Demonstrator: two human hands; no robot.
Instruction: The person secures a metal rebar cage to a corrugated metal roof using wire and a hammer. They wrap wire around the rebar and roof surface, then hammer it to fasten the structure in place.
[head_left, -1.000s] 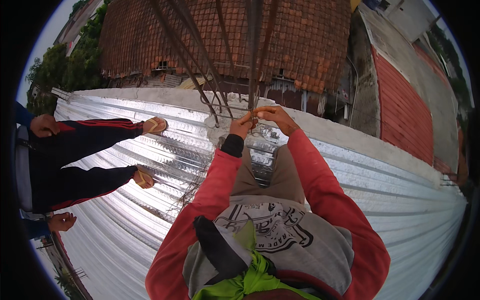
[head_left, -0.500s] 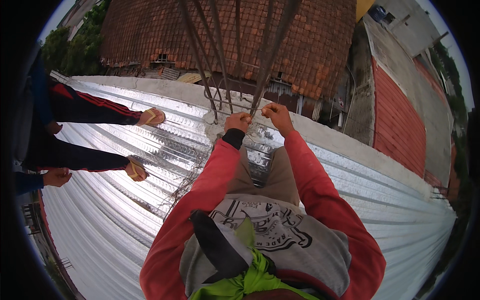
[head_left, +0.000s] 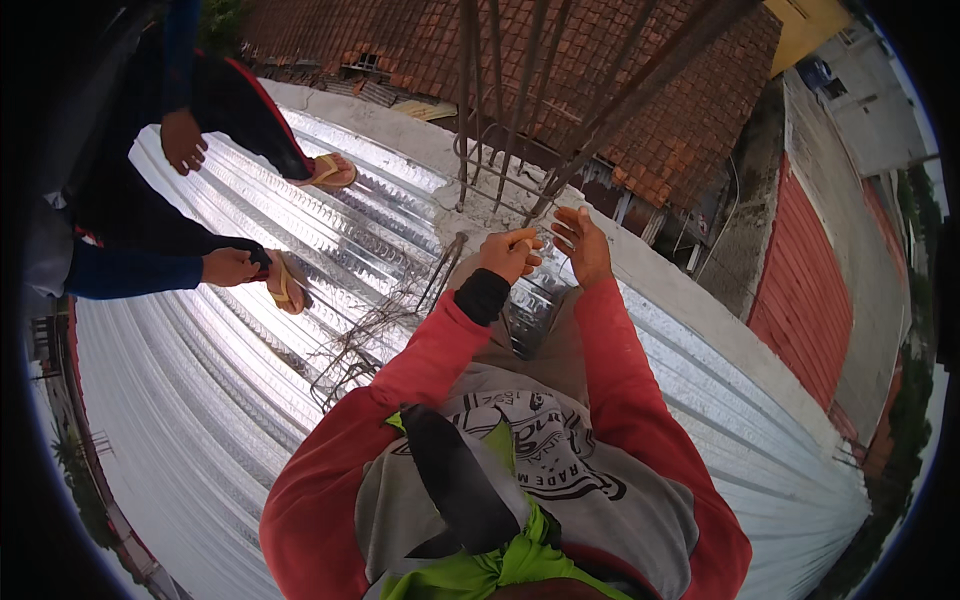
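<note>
Several upright steel reinforcing bars (head_left: 527,85) rise from the rough top of a concrete wall, with a thin steel tie (head_left: 510,178) around them near the base. My left hand (head_left: 510,255) is just on the near side of the bars, its fingers curled together; whatever they pinch is too small to make out. Beside it, my right hand (head_left: 585,247) has its fingers stretched and apart, with nothing visible in them. Both hands are apart from the bars, in front of my knees.
Shiny corrugated metal sheets (head_left: 230,330) lie around me. A tangle of thin wire (head_left: 350,350) rests on them at my left. A co-worker in dark trousers (head_left: 165,215) and sandals stands at the left. The concrete wall edge (head_left: 690,275) runs beyond me, with tiled roofing (head_left: 400,45) past it.
Both hands have drawn back from the tie at the bars toward me. My right fingers have gone from a pinch to spread. The co-worker's hands have come further into view.
</note>
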